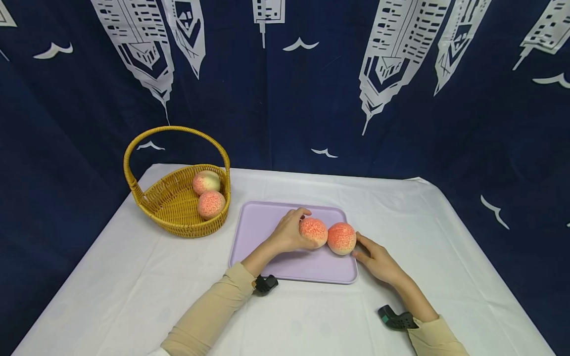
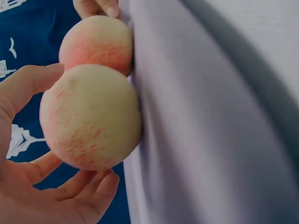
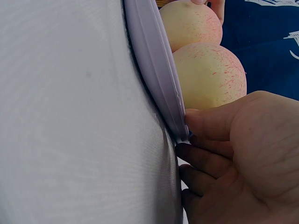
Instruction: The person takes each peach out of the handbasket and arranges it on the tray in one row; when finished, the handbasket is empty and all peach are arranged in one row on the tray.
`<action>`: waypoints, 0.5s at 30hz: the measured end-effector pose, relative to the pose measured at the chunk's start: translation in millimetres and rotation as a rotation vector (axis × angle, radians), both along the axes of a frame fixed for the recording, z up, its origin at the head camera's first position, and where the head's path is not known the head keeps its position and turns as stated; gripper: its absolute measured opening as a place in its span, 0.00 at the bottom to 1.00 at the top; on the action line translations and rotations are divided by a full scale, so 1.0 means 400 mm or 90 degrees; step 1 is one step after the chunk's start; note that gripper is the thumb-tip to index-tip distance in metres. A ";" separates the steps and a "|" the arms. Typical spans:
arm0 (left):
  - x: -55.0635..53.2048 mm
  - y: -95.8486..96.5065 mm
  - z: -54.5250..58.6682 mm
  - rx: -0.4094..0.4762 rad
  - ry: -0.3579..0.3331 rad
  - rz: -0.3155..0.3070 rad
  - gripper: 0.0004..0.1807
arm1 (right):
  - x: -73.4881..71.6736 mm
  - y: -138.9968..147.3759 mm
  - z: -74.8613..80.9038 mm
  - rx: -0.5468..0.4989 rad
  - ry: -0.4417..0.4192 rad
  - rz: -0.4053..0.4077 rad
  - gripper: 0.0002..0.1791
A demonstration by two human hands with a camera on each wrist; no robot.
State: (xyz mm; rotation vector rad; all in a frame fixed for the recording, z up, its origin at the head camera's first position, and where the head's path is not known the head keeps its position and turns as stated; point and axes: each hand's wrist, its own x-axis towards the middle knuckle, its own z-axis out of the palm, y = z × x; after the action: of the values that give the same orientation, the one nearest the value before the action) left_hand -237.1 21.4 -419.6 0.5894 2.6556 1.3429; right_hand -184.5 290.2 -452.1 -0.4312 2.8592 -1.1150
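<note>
Navy backdrop [image 1: 311, 99] fills the view beyond the tray [image 1: 262, 217], white table [image 1: 111, 296] spreads beneath it. Left of the tray, a touch farther back, stands the basket [image 1: 191, 231], handle up. And the tray itself, lilac and low-rimmed, that's where the action is!

Left hand [image 1: 289, 232] is over the tray, fingers and thumb curved round the left peach [image 1: 314, 232]: gripped, though how firmly I can't tell. Right hand [image 1: 378, 259] is at the tray's right edge, fingers relaxed, wrapped round nothing, tips right by the right peach [image 1: 341, 238] and the rim; whether they press, I can't tell.

Both these peaches are on the tray, touching, right of its middle, and the right one is close to the rim! Here's the danger, as I judge it: nudge the left peach rightward and it shoves its round neighbour over that low lip. The right hand could stop that, or catch the rim and tip the tray. And a loose left grip could let its peach slip.

Two more, back peach [image 1: 206, 182] and front peach [image 1: 211, 204], sit inside the basket, left of the tray. Smallest of all: left camera [image 1: 265, 285] at the tray's near edge, where it might snag, and right camera [image 1: 396, 319] off the near right corner.
</note>
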 end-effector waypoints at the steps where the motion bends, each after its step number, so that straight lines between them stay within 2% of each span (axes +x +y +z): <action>1: 0.000 -0.003 0.005 0.002 0.002 -0.001 0.45 | 0.000 0.000 -0.001 -0.002 -0.001 0.000 0.34; 5: 0.004 -0.020 0.034 0.017 0.025 0.000 0.44 | -0.002 0.001 -0.003 0.000 0.001 0.001 0.34; 9: 0.014 -0.052 0.078 0.052 0.062 0.001 0.41 | 0.000 0.001 0.001 -0.001 -0.003 0.001 0.34; 15: 0.023 -0.144 0.139 0.096 0.129 0.016 0.39 | 0.006 -0.001 0.011 0.000 -0.002 0.002 0.34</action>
State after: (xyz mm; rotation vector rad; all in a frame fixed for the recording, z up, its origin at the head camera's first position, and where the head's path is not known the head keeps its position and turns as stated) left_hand -227.7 -36.4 -363.9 0.7502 2.7412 1.5813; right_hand -182.0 289.9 -447.9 -0.4327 2.8554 -1.1142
